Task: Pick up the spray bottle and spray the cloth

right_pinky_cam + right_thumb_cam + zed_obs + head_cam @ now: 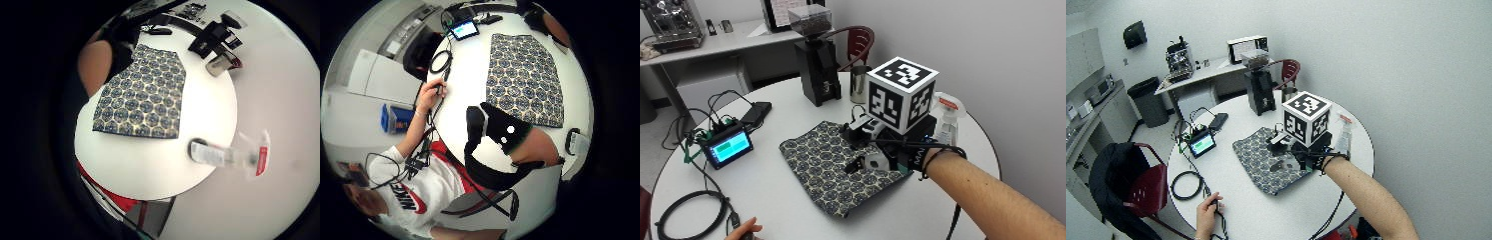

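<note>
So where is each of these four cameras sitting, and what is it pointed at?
Little-finger palm view: on the gloved hand, looking down at the patterned cloth and spray bottle; no fingers visible.
Thumb palm view: same hand, showing its gloved thumb, the cloth, the person's bare hand.
Outside view: above the table, behind the right hand, forearm visible.
Wide outside view: higher, whole table.
All share the cloth.

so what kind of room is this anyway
Probably an office break room or small lab corner. A round white table holds a coffee grinder, and an espresso machine sits on a side counter. A bin stands on the floor beside that counter.
</note>
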The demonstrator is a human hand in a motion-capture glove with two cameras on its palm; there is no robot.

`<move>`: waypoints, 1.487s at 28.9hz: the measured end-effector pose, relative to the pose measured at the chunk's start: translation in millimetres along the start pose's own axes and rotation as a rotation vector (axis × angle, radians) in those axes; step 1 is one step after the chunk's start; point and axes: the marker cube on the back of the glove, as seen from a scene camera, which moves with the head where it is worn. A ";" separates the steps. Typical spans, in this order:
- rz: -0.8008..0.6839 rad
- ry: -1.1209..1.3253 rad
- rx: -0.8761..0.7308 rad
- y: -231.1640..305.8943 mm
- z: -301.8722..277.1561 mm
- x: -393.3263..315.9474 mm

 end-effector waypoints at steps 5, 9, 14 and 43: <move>0.074 -0.011 0.052 11.8 -13.6 33.9; 0.153 -0.036 0.104 21.7 -21.6 66.4; 0.275 -0.109 0.139 38.6 -12.0 110.1; 0.384 -1.153 0.451 37.9 110.2 164.9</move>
